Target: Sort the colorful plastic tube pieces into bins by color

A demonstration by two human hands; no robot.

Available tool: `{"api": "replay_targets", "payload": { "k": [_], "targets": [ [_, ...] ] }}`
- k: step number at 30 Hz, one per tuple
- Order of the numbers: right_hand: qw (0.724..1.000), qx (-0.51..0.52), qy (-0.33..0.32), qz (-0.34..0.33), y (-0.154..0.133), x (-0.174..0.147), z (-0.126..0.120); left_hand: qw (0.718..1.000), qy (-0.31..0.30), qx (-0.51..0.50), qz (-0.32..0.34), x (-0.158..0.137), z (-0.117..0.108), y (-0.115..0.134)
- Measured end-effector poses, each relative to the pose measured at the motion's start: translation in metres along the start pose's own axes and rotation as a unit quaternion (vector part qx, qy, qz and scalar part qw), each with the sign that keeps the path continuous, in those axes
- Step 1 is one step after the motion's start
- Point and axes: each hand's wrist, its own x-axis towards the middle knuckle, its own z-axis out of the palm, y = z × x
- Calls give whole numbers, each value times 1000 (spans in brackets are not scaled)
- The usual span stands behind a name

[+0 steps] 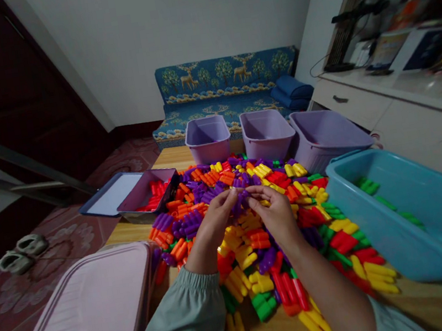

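My left hand (pixel 221 214) and my right hand (pixel 272 210) meet over a heap of plastic blocks. Between their pinched fingertips is a purple plastic block (pixel 242 201), partly hidden by the fingers. Bullet-shaped yellow blocks (pixel 244 256), red blocks (pixel 287 288), orange blocks (pixel 179 249) and green blocks (pixel 264 305) lie loose under and around both hands. Other purple blocks (pixel 191 223) are clustered just left of my left hand.
Three lilac bins (pixel 211 153) line the table's far edge. On the right, a blue tub (pixel 386 229) contains green blocks. An open box (pixel 145 215) at left contains red blocks. A pink lidded container (pixel 81 316) stands front left. Behind is a patterned sofa (pixel 219 104).
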Motion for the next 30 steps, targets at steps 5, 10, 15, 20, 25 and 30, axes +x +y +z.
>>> {"api": "replay_targets", "payload": {
  "k": [5, 10, 15, 20, 25, 30],
  "targets": [
    [998, -58, 7, 2, 6, 2, -3, 997, -64, 47, 6, -3, 2, 4],
    [997, -66, -39, -4, 11, 3, -4, 999, -14, 43, 8, 3, 0, -3],
    [994, -79, -73, -14, 12, 1, -2, 999, 52, 6, 2, 6, -1, -7],
    [996, -76, -35, 3, 19, 4, -3, 989, 90, -117, -22, 9, -4, -3],
    [998, -43, -18, 41, 28, 8, -6, 945, 124, -300, -52, 9, -2, 9],
    [998, -43, -19, 37, 32, 7, -4, 916, 125, -373, -72, 14, -4, 35]
  ]
}}
